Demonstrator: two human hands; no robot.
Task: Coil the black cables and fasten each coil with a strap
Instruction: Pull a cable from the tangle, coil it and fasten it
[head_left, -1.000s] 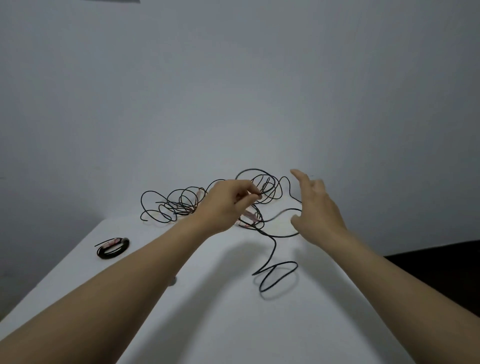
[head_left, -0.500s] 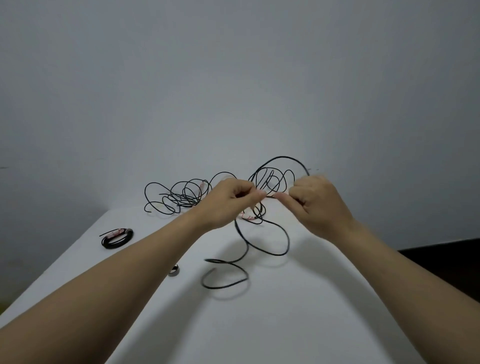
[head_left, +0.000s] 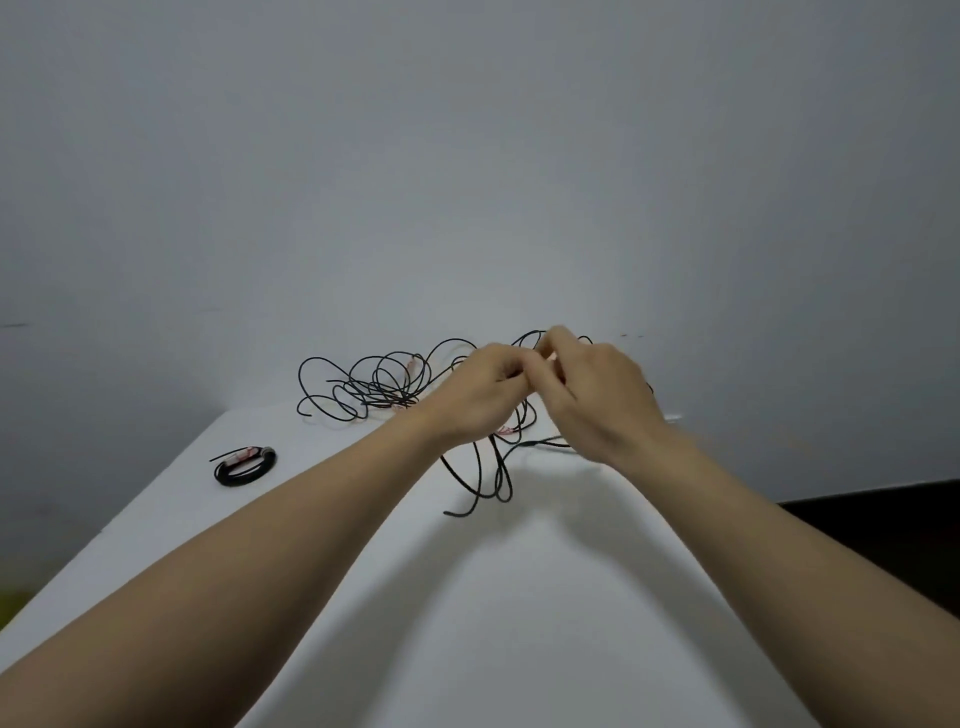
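My left hand (head_left: 480, 397) and my right hand (head_left: 597, 397) meet above the far part of the white table (head_left: 519, 597), fingertips together, both pinching a black cable (head_left: 488, 470). Loops of that cable hang below the hands, and its free end lies on the table. A loose tangle of black cable (head_left: 371, 387) lies to the left at the table's far edge, with small pinkish straps among it. A finished black coil (head_left: 245, 466) with a strap around it lies near the left edge.
A plain grey wall stands right behind the table. The table's left edge runs diagonally past the finished coil. A dark floor area (head_left: 878, 525) shows to the right beyond the table's right edge.
My right hand has come in from an open reach to pinch the cable beside my left hand. The hanging loops have drawn in closer under the hands, and the cable end has slid along the table.
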